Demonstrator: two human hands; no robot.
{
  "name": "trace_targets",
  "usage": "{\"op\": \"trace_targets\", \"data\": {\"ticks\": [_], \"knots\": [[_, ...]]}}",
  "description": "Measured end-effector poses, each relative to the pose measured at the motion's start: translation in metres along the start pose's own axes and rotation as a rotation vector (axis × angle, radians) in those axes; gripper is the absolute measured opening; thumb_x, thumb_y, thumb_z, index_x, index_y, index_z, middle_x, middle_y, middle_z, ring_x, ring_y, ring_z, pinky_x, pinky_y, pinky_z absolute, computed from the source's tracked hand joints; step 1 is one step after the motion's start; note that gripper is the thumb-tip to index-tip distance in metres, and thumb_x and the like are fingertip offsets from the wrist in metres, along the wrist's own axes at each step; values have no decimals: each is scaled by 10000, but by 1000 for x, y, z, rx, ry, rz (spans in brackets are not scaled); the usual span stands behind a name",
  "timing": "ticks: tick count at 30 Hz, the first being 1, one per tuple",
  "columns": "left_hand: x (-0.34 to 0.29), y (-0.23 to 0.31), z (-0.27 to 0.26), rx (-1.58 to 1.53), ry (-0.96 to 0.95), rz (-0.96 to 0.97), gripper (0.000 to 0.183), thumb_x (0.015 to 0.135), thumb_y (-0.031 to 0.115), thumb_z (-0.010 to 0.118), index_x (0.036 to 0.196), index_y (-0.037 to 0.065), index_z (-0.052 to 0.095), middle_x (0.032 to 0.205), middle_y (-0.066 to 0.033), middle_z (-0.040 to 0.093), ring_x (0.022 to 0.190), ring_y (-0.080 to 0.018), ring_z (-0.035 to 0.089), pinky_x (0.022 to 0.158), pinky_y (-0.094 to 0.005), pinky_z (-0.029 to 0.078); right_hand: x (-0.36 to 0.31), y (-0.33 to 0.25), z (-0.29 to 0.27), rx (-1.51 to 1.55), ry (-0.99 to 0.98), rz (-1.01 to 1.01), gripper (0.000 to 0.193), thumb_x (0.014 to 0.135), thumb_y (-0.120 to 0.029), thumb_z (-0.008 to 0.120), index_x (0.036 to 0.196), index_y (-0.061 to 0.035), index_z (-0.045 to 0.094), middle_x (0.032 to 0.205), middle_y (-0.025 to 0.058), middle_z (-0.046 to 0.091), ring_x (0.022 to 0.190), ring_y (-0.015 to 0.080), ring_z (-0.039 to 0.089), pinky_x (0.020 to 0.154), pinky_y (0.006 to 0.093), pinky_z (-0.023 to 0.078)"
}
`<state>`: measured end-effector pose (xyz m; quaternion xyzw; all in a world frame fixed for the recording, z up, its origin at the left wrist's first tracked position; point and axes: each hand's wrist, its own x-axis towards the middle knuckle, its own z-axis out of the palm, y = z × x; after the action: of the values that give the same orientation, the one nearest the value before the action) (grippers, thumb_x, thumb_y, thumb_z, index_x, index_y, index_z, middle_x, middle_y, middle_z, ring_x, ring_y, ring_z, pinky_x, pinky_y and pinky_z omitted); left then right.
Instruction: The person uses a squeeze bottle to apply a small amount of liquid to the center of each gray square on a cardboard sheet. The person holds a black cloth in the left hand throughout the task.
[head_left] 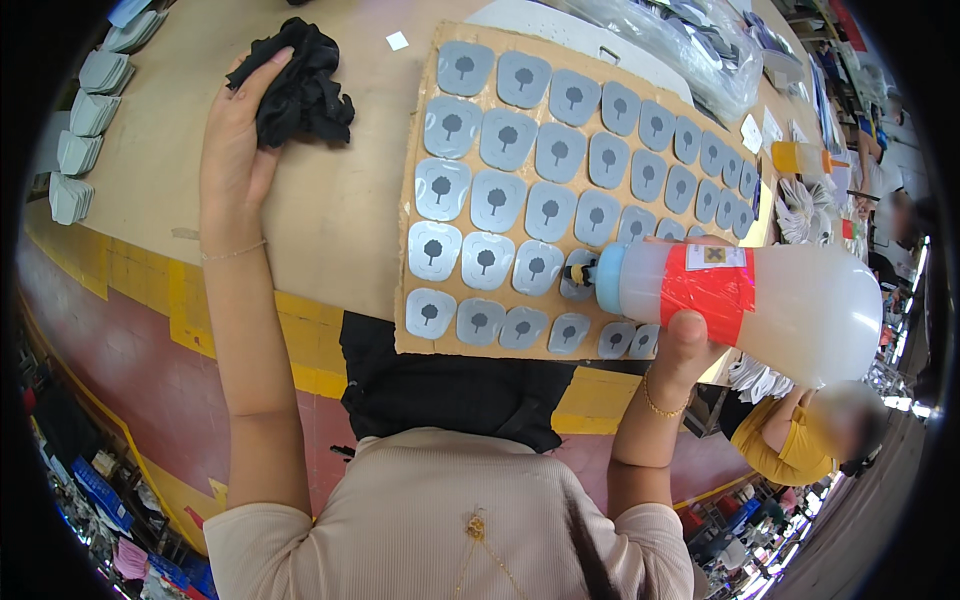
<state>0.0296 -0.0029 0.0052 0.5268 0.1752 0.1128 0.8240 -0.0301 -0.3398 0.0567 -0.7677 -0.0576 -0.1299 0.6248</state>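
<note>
My right hand (690,345) grips the bottle (815,310), nozzle (580,273) toward the board's (403,325) near edge; oversqueezing could flood the patches (435,250). My left hand (240,130) clutches black cloth (308,90) beyond the left edge.

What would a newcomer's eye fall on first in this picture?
First comes the large cloudy bottle with a red band, tipped sideways in the right hand, right of centre. Next are the rows of grey, tree-marked pieces on the cardboard sheet in the middle. At upper left, the left hand holds a crumpled black cloth.
</note>
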Motion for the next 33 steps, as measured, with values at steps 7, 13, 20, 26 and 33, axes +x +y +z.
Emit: {"op": "trace_targets", "data": {"ticks": [7, 13, 20, 26, 33], "knots": [[-3, 2, 1, -7, -10, -6, 222, 822, 87, 529, 1009, -32, 547, 976, -87, 590, 855, -136, 578, 739, -248, 463, 0, -3, -16, 333, -147, 249, 752, 651, -542, 633, 1036, 56, 387, 944, 165, 506, 717, 296, 596, 595, 391, 527], [-4, 1, 5, -22, 10, 6, 196, 794, 92, 572, 965, 4, 532, 885, -60, 594, 786, -118, 576, 703, -232, 460, 14, -2, -27, 267, 128, 114, 727, 677, -561, 584, 1061, 29, 402, 929, 147, 528, 767, 267, 593, 659, 395, 521], [-5, 2, 5, -9, -5, 10, 185, 798, 91, 569, 960, 11, 531, 872, -51, 591, 776, -109, 576, 687, -223, 461, 4, 2, -6, -10, 134, -78, 797, 631, -528, 680, 1111, 13, 345, 997, 131, 466, 850, 275, 575, 721, 398, 506], [-4, 3, 5, -25, -8, 1, 172, 802, 86, 565, 953, 12, 528, 869, -49, 592, 760, -104, 577, 678, -224, 464, 3, 7, -3, -72, 90, -90, 798, 616, -527, 694, 1091, 23, 364, 997, 124, 473, 873, 294, 576, 733, 383, 499], [-3, 2, 4, -15, -4, -12, 164, 802, 81, 560, 948, 15, 525, 863, -43, 586, 759, -106, 576, 675, -222, 463, 8, 7, -8, 308, 157, 18, 799, 640, -574, 638, 1089, 31, 370, 1007, 143, 493, 858, 300, 582, 752, 405, 496]]}}
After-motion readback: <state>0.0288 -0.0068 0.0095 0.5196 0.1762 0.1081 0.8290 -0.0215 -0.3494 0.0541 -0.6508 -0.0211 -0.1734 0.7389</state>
